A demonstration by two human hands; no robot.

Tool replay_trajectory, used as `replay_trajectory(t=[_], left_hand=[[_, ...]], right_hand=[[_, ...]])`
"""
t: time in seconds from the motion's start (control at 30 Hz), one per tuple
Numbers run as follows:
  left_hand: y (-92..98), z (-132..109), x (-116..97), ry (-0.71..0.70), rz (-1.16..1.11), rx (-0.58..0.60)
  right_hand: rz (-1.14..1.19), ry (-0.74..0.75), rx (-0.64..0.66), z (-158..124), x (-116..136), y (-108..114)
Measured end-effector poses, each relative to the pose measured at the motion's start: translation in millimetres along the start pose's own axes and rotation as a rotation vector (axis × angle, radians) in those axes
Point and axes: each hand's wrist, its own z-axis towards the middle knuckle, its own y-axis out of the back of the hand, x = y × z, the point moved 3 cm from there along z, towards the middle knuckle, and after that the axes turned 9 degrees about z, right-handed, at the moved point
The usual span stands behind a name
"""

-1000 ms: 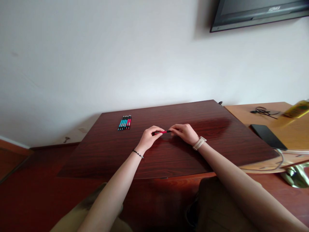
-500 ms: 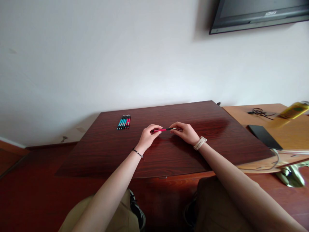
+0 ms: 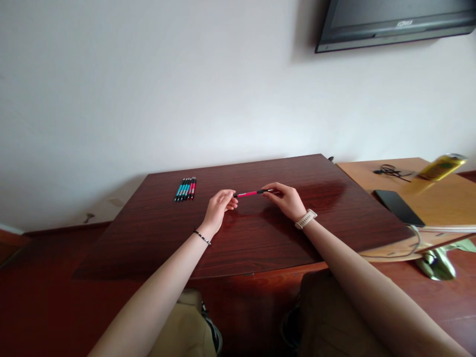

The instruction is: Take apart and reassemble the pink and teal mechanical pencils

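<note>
A pink and black pen (image 3: 248, 194) is held level above the dark wooden table (image 3: 238, 238), stretched between both hands. My left hand (image 3: 219, 206) pinches its black left end between thumb and fingers. At the other end, the fingertips of my right hand (image 3: 285, 199) close on the dark tip section. Farther back on the left, a row of blue and pink pens (image 3: 185, 189) lies side by side on the tabletop, apart from my hands.
To the right stands a lighter wooden table (image 3: 449, 203) with a yellow can (image 3: 442, 167), a coiled black cable (image 3: 392, 171) and a flat black device (image 3: 398, 208). A television (image 3: 394, 25) hangs on the wall (image 3: 186, 84) behind.
My left hand has shifted toward the pen's left end, baring more of the pink barrel. The pen sits slightly higher in view. My view has turned a little to the right.
</note>
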Motion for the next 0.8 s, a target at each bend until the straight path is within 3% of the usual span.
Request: replay_trajectory(t=[0.4,0.6,0.8], left_hand=[[4.6,-3.9,-1.4,-0.004,-0.03,-0.034],[7.1,-3.9,-1.6,-0.041,-0.013,-0.03],[8.0,-3.5,0.9,-0.041,-0.041,-0.046]], right_hand=[[0.019,-0.044,0.026,2.5,2.2,-0.2],[-0.093,-0.109,0.106,0.7,7.9,-1.0],[0.106,-0.094,0.092,1.8,7.5,-0.1]])
